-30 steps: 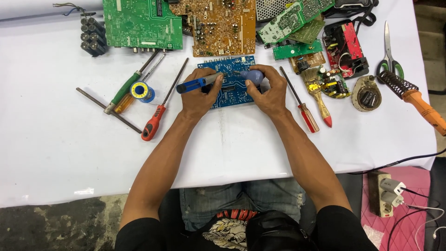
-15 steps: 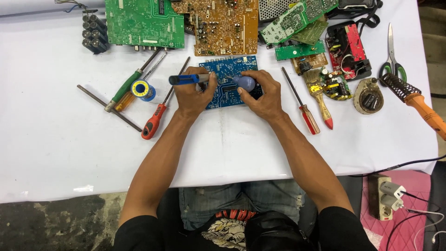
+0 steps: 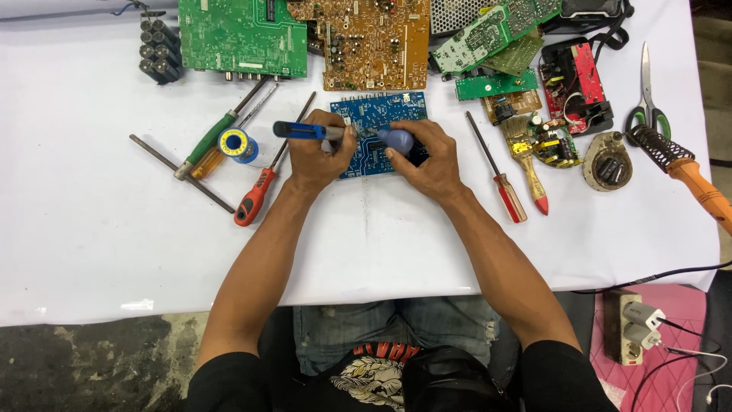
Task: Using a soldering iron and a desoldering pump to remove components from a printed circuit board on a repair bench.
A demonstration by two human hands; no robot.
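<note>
Two hands are seen at work over a blue circuit board (image 3: pixel 375 122) lying on the white table (image 3: pixel 114 236), far of centre. At the far left, a red-handled screwdriver (image 3: pixel 255 197) and a solder spool (image 3: pixel 237 143) are laid. The left hand (image 3: pixel 320 156) has its fingers closed around a blue-handled tool (image 3: pixel 305 130), its tip held over the board. The right hand (image 3: pixel 427 156) has its fingers gripped on a blue rubber bulb (image 3: pixel 396 140) resting against the board. Further right, an orange soldering iron (image 3: pixel 686 172) is laid.
</note>
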